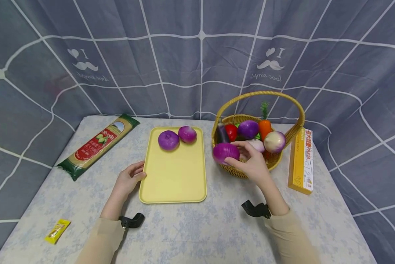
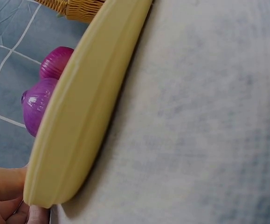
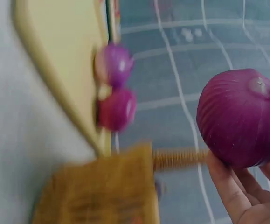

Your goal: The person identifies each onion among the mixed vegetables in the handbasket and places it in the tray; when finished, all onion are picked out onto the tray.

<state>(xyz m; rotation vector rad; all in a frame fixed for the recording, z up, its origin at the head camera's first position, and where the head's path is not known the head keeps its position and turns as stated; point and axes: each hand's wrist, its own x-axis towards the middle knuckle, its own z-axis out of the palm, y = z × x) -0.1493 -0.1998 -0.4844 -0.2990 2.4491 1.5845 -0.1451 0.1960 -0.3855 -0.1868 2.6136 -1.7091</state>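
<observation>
A yellow tray (image 1: 171,179) lies mid-table with two purple onions (image 1: 168,140) (image 1: 187,134) at its far end. My left hand (image 1: 130,178) rests against the tray's left edge (image 2: 74,135), fingers touching its rim. My right hand (image 1: 250,163) grips a third purple onion (image 1: 225,152) (image 3: 239,116) at the left rim of the wicker basket (image 1: 237,171), lifted above the table. The basket holds more vegetables: another purple onion (image 1: 248,128), a pale onion (image 1: 274,141), a carrot (image 1: 264,126), a tomato (image 1: 231,132) and an eggplant (image 1: 222,133).
A spaghetti packet (image 1: 98,145) lies at the left, a yellow pasta box (image 1: 301,161) right of the basket, and a small yellow sachet (image 1: 57,230) near the front left. Grey patterned cloth walls the table at the back and sides.
</observation>
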